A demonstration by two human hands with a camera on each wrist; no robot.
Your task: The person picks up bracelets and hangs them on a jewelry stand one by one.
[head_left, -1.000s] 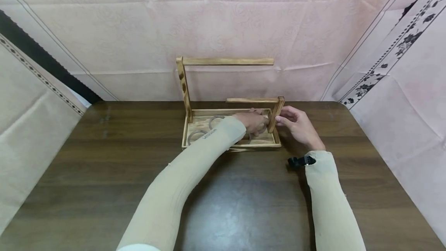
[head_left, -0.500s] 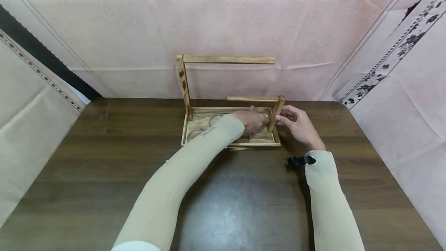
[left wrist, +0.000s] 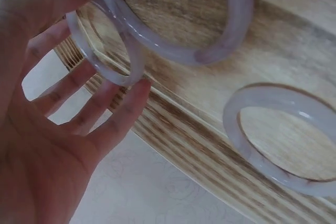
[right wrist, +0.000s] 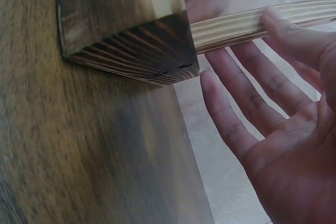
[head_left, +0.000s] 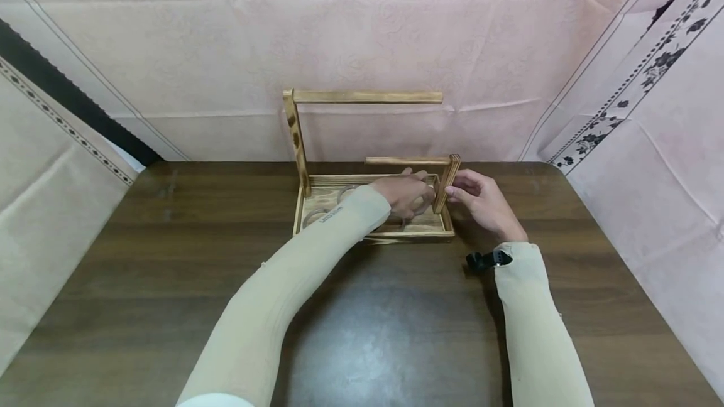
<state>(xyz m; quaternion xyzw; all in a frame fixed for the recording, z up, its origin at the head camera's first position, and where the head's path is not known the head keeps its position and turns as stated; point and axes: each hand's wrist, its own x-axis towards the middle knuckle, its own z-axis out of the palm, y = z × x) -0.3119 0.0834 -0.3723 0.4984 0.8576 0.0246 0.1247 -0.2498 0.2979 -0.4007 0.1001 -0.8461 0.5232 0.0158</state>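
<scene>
A wooden display stand (head_left: 365,236) has a shallow tray, a tall post (head_left: 296,137) on its left and a shorter post (head_left: 447,184) on its right, each bearing a bar. My left hand (head_left: 403,195) reaches over the tray beside the short post. In the left wrist view its thumb and fingers hold a pale translucent bangle (left wrist: 137,59) upright, with the other fingers spread. Another pale bangle (left wrist: 184,55) overlaps the held one there, and a further bangle (left wrist: 232,121) lies in the tray. My right hand (head_left: 481,203) grips the short post between thumb and fingers.
The tall post's bar (head_left: 367,98) and the short post's bar (head_left: 407,161) stretch above the tray. The stand sits near the back edge of a brown wooden table (head_left: 362,319). Pale cloth (head_left: 362,36) hangs behind and along both sides.
My left hand has shifted slightly to the left over the tray, beside the short post. My right hand has kept its grip on that post.
</scene>
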